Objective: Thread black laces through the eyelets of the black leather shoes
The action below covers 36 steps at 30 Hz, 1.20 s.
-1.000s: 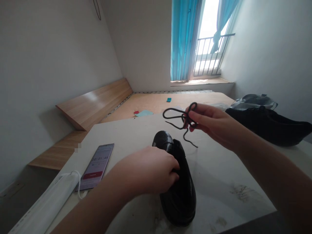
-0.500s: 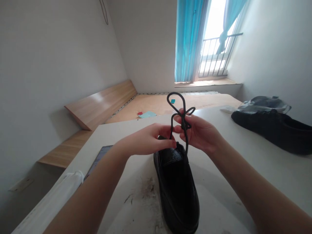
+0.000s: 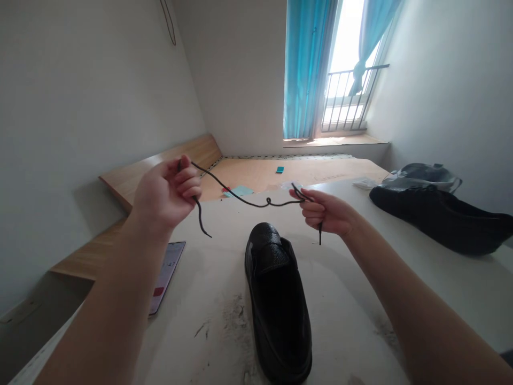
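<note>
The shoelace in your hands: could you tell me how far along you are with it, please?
Done: the lace looks untangled, with only a small kink near its middle. In hand: it is stretched between the left hand and the right hand. Left: no lace shows on the black shoe in front of you, and the second shoe lies off to the right, its top too dark to read.

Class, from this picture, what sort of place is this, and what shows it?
Likely a small bedroom in a home: a bare wooden bed base, blue curtains and a railed window point that way.
</note>
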Available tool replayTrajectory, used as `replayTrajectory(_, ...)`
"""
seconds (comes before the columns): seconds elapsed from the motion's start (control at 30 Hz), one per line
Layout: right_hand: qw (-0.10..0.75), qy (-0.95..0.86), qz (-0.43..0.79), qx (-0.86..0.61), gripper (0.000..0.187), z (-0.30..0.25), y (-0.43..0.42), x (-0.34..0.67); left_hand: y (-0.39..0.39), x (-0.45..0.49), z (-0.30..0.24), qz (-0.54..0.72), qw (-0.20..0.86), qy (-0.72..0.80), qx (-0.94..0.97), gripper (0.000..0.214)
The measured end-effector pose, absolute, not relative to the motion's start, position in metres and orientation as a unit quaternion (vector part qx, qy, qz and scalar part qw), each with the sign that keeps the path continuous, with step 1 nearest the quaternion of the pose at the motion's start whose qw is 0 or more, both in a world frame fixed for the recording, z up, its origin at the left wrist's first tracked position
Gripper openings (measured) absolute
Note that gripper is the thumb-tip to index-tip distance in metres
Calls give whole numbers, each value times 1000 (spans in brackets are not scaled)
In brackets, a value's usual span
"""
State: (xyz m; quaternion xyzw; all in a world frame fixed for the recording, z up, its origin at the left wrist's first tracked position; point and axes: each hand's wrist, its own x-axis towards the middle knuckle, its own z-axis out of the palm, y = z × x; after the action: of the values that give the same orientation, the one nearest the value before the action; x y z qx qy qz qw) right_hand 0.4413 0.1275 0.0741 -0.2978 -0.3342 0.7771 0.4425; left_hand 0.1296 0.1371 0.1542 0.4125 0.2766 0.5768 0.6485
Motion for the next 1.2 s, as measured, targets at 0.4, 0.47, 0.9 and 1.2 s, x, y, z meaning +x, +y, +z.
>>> replayTrajectory(0.4,725,-155,575,-346,35,44,163,520,172,65,133,625,418,399,524,20)
replayTrajectory(0.47,747,-149,544,-353,41,46,165,525,171,66,132,622,433,394,521,20)
replayTrajectory(0.9,455,-492,558,-489,22,44,151,485,140,137,136,478,659,297,499,15)
replayTrajectory(1.2,107,-701,547,-444,29,42,137,440,108,213,84,107,341,430,829,29)
